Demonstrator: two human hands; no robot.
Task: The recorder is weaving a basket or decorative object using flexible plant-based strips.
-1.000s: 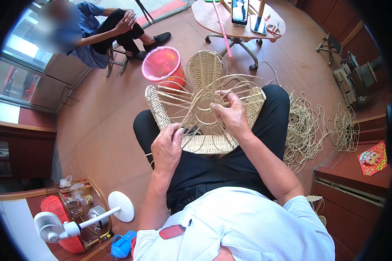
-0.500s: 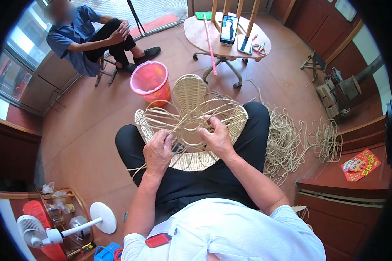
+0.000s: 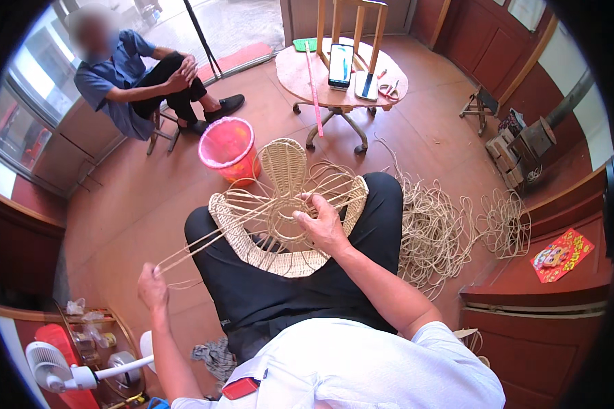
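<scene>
A pale straw-coloured woven piece [image 3: 290, 264] lies across my lap, with a curved, thickly woven band and loops of bare cord between. From its middle ring a rounded woven petal [image 3: 284, 167] points away from me. My left hand [image 3: 153, 285], out beyond my left knee, is closed on the ends of several cords [image 3: 192, 247], which run taut back to the ring. At the ring's right side my right hand [image 3: 324, 225] pinches the weaving between thumb and fingers. Which strand lies in that pinch is partly hidden.
A heap of loose cord [image 3: 433, 235] spreads on the floor at my right. Ahead stand a pink-lined red bucket [image 3: 226, 151] and a round wheeled table [image 3: 293, 78] with a phone [image 3: 340, 66] and scissors [image 3: 389, 90]. A seated person [image 3: 126, 78] is far left; a white fan [image 3: 51, 365] near left.
My left hand has moved from the ring out to the left and nearer, drawing the cords straight. My right hand stays at the ring. The whole view has shifted slightly.
</scene>
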